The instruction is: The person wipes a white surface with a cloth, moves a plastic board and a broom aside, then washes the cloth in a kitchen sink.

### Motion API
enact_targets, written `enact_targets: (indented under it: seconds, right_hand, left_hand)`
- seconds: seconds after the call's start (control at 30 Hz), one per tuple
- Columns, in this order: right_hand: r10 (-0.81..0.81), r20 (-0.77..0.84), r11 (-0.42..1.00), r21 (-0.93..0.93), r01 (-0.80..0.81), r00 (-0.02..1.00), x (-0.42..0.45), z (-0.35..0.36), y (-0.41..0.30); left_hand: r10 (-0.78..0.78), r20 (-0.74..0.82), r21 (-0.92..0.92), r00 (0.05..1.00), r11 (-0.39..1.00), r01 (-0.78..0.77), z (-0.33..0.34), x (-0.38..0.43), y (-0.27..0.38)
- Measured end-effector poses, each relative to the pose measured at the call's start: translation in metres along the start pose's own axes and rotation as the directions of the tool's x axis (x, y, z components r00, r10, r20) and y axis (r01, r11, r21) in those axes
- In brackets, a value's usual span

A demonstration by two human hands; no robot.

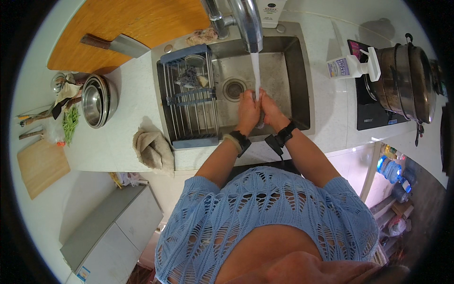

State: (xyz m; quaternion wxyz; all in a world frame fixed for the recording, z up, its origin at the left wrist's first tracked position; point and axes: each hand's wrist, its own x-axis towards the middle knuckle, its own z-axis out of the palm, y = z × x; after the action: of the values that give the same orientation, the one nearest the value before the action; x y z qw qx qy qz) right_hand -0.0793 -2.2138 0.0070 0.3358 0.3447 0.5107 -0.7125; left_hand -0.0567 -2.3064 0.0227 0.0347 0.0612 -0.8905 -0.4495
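Water (255,71) runs from the chrome faucet (250,32) into the stainless steel sink (276,85). My left hand (248,110) and my right hand (271,108) are close together under the stream, low over the basin near its front side. Their fingers meet where the water lands. A small greyish patch (261,120) shows between the hands; whether it is a thing held or splashing water is unclear. My fingertips and palms are mostly hidden. Left of my hands, the drain (234,89) is uncovered.
A drying rack (191,117) spans the sink's left side, with a scrubber (188,78) in it. A beige cloth (152,151), steel bowls (97,101) and a cleaver (129,45) lie left. Rightward are a spray bottle (345,67) and a pot (400,83) on a cooktop (372,113).
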Motion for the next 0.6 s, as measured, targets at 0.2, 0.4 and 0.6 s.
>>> enact_targets:
  seconds: [0.2,0.4,0.6]
  right_hand:
    - [0.004,-0.207,0.968,-0.243,-0.055,0.978,-0.030,0.013,-0.015]
    - [-0.476,0.132,0.364,-0.870,0.331,0.870,0.024,-0.036,0.030]
    - [-0.215,0.161,0.787,-0.555,0.268,0.963,-0.001,-0.040,0.000]
  left_hand:
    - [-0.310,0.163,-0.073,0.937,0.943,0.325,0.005,0.000,-0.004]
    - [-0.500,0.337,-0.392,0.798,0.696,0.601,0.021,0.001,-0.031]
    - [-0.319,0.434,-0.207,0.843,0.875,0.438,-0.030,0.017,-0.029]
